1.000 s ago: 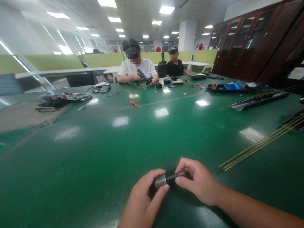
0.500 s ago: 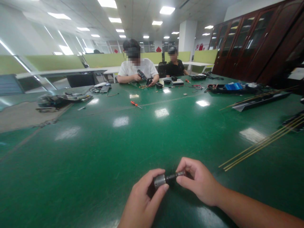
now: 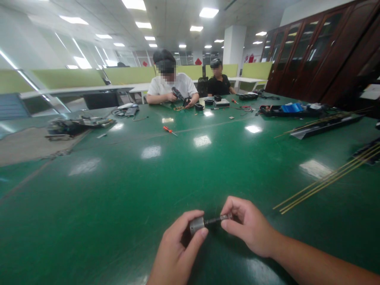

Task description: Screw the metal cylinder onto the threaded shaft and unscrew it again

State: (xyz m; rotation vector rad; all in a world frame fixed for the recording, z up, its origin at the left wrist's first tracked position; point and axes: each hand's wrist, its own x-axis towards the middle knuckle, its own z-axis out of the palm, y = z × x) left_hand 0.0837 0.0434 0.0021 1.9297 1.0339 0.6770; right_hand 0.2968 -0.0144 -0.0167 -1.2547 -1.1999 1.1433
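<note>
Low in the view, near the bottom middle, my left hand (image 3: 181,243) grips a grey metal cylinder (image 3: 197,225) between thumb and fingers. A dark, thin shaft (image 3: 212,221) sticks out of the cylinder's right end, pointing right. The thumb and forefinger of my right hand (image 3: 249,226) pinch the shaft's far end, a small metallic tip (image 3: 225,217). Both hands are just above the green table (image 3: 124,198). The cylinder's lower left side is partly covered by my left fingers, and I cannot make out what kind of part it is.
Thin brass-coloured rods (image 3: 323,184) lie at the right. An orange-handled screwdriver (image 3: 168,130) lies further off. Across the table, a person in white (image 3: 185,85) holds a power drill (image 3: 177,94), and another person (image 3: 219,83) sits nearby. Tangled parts (image 3: 69,126) lie at the left.
My left hand has shifted slightly left with the cylinder. More of the dark shaft shows between my hands. My right hand has hardly moved.
</note>
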